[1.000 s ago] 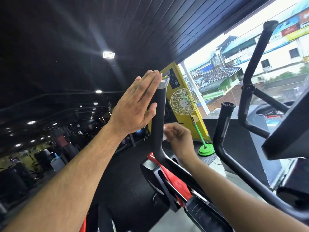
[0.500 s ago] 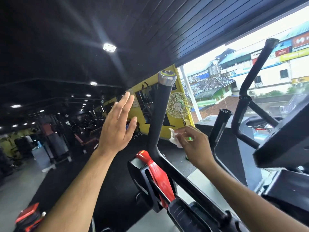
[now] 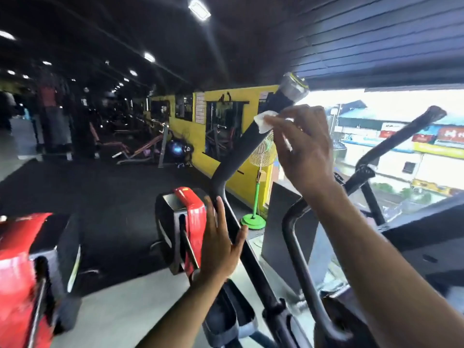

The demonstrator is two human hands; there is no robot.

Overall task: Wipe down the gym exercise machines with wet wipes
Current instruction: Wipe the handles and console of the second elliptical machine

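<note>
Nearest the camera, left hand (image 3: 221, 249) rests flat-fingered, released, against the lower handle bar (image 3: 238, 156). Farther up, right hand (image 3: 301, 149) pinches the wipe (image 3: 263, 121) onto the bar beneath its silver cap (image 3: 293, 87). That light pinch could slip, dropping the wipe.

pedestal fan (image 3: 261, 153), green base | yellow wall (image 3: 226, 95) | ceiling lights (image 3: 199, 10) | street buildings (image 3: 426, 144) outside

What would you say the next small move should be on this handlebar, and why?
Probably draw the wet wipe down the black handlebar. The right hand pinches it against the bar just below the silver end cap, so the length below looks unwiped. The left hand lies open by the lower bend, seemingly steadying it.
</note>
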